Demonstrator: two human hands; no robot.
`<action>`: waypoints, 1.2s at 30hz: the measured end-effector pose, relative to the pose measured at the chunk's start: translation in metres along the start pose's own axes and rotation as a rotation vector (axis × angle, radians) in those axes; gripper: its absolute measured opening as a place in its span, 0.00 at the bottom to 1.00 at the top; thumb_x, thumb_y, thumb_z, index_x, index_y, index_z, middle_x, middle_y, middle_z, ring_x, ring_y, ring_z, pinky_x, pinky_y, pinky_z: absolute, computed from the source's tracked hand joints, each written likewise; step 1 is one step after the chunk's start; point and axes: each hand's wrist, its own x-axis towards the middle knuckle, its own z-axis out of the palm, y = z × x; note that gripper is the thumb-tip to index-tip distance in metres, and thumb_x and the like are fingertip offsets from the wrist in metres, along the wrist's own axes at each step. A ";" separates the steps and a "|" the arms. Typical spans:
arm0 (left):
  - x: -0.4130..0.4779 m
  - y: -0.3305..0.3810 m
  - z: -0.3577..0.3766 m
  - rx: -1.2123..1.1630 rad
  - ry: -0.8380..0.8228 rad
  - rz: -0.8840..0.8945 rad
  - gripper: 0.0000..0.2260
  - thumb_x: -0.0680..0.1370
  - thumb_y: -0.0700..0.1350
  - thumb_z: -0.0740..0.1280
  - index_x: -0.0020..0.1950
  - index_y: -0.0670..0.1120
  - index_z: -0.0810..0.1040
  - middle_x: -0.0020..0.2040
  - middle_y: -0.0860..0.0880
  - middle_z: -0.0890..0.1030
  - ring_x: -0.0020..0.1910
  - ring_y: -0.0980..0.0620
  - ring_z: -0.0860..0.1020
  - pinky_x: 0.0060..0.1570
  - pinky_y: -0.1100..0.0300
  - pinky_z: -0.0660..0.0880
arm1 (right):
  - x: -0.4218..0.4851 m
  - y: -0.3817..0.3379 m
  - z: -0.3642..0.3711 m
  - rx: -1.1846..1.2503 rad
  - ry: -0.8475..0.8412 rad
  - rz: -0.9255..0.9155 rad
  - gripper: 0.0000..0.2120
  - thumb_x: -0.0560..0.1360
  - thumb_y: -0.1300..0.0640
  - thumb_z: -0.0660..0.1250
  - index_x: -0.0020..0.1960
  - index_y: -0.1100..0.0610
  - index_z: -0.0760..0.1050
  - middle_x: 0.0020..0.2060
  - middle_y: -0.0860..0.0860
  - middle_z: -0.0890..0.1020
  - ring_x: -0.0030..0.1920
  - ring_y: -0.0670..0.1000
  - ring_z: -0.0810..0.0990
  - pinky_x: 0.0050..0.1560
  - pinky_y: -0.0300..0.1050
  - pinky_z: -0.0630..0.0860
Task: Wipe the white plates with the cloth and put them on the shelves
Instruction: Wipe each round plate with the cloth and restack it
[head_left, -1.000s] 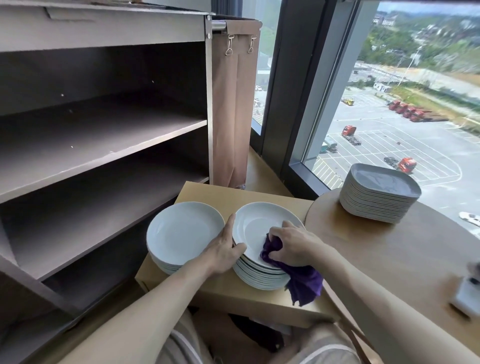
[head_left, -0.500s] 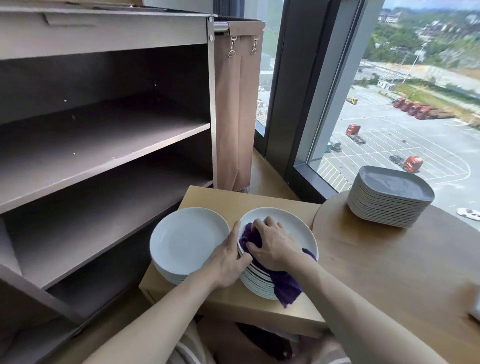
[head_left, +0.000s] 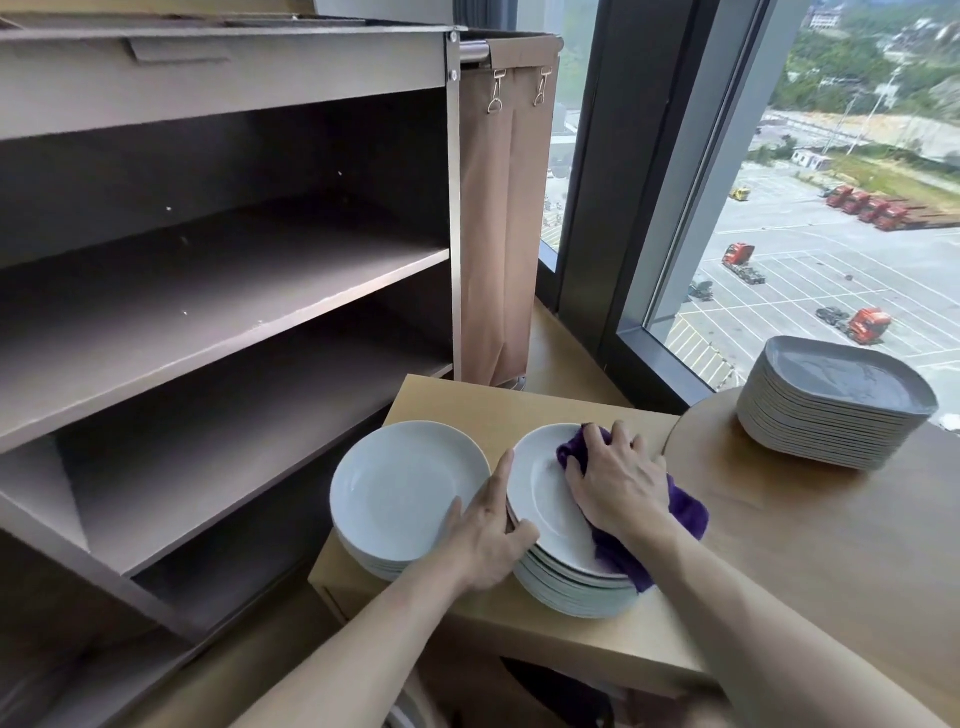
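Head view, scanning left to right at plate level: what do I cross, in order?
Shelf unit → left white plate stack → left hand → right white plate stack → grey plate stack. The right hand and purple cloth overlap the right white plate stack, so they are left unplaced.

A: What were the white plates (head_left: 540, 493) like?
B: Smooth and shiny, like china. The grey plates (head_left: 841, 384) shone too.
A: And the purple cloth (head_left: 685, 512)?
B: Soft and fuzzy. The shelves (head_left: 234, 291) looked dull, the small table (head_left: 519, 400) was smooth pale wood, and the hanging bag (head_left: 506, 234) was brown cloth on shiny metal clips (head_left: 496, 91).
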 end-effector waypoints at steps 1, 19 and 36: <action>0.000 -0.001 0.000 0.005 -0.002 0.004 0.40 0.72 0.65 0.50 0.78 0.65 0.31 0.83 0.56 0.53 0.79 0.50 0.57 0.77 0.40 0.50 | -0.002 0.007 -0.002 -0.041 -0.006 -0.014 0.20 0.82 0.37 0.51 0.64 0.49 0.68 0.60 0.53 0.72 0.57 0.58 0.74 0.47 0.53 0.68; -0.002 0.004 -0.002 0.028 -0.003 0.020 0.39 0.72 0.66 0.48 0.78 0.64 0.30 0.84 0.55 0.49 0.81 0.50 0.54 0.77 0.38 0.53 | -0.056 -0.003 -0.038 0.101 -0.269 -0.277 0.20 0.77 0.33 0.48 0.51 0.48 0.66 0.42 0.46 0.68 0.44 0.52 0.72 0.44 0.52 0.68; -0.002 0.002 0.000 0.032 0.014 0.021 0.33 0.81 0.58 0.49 0.79 0.62 0.29 0.84 0.55 0.48 0.82 0.53 0.52 0.79 0.42 0.51 | -0.007 -0.032 -0.004 0.299 -0.131 -0.223 0.14 0.77 0.37 0.56 0.52 0.46 0.67 0.49 0.47 0.70 0.53 0.52 0.71 0.49 0.51 0.75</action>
